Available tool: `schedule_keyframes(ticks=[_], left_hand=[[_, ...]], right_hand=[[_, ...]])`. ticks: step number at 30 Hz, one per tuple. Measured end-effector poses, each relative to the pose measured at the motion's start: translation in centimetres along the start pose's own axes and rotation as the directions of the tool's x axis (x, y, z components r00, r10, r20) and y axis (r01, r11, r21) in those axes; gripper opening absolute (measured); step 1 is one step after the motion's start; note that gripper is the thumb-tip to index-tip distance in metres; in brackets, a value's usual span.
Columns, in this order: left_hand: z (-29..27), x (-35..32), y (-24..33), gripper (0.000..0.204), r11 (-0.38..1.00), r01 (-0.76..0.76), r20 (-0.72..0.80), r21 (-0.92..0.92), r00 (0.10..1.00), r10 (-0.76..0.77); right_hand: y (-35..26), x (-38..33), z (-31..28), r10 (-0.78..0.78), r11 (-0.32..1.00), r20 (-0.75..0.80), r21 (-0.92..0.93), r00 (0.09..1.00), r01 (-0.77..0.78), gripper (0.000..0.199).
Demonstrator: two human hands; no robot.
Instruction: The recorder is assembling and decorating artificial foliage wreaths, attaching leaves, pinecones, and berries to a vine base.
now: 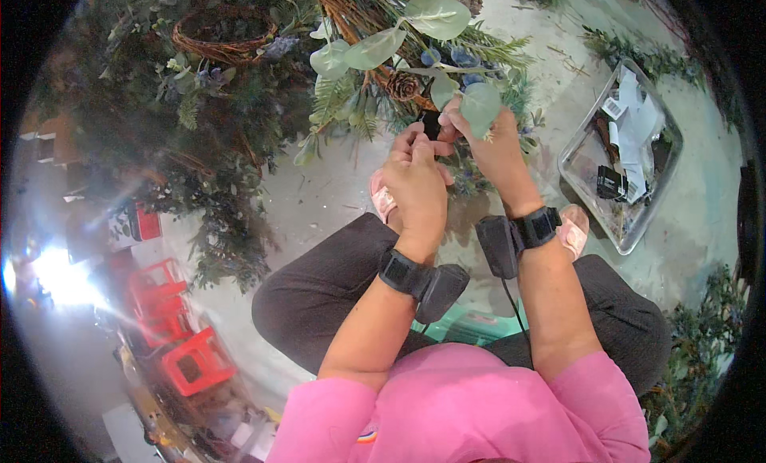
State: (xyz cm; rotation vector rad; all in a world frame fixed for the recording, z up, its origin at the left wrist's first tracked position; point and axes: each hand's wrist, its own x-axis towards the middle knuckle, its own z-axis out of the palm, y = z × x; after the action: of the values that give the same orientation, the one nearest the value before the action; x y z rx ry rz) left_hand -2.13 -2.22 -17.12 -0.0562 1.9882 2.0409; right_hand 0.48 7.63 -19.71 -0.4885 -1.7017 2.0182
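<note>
Two hands are closed together on a small black object (431, 124), pinched at the lower edge of a wreath (399, 72) over the floor (335, 195). The left hand (415, 184) is curled, its fingers (408, 140) drawn narrow against the object from the left. The right hand (491, 148) is set just beside it, its fingers (452, 121) gripping the object from the right; a pale round leaf (481, 105) partly covers them. What the object is cannot be told.

A pine cone (403, 85) is seated in the wreath just above the hands, among broad pale leaves and green sprigs. A black band (536, 227) is worn on each wrist, with a black pouch attached. A pink slipper (383, 199) is seen below the left hand. A clear tray (630, 231) holding paper and small dark items lies on the floor to the right, well apart from the hands. Red stools (179, 335) stand at lower left.
</note>
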Motion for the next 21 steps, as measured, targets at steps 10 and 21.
schedule_keyframes(ticks=[10, 21], left_hand=[[0.9, 0.0, 0.7, 0.017, 0.979, 0.065, 0.029, -0.191, 0.998, -0.06], [-2.3, 1.1, -0.3, 0.018, 0.065, -0.706, 0.38, 0.705, 0.453, 0.807]], right_hand=[[2.5, 0.4, -0.3, -0.105, 0.989, -0.062, 0.095, 0.993, 0.11, 0.014], [0.9, -0.1, -0.6, 0.024, 0.961, 0.008, 0.277, 1.0, -0.025, 0.019]])
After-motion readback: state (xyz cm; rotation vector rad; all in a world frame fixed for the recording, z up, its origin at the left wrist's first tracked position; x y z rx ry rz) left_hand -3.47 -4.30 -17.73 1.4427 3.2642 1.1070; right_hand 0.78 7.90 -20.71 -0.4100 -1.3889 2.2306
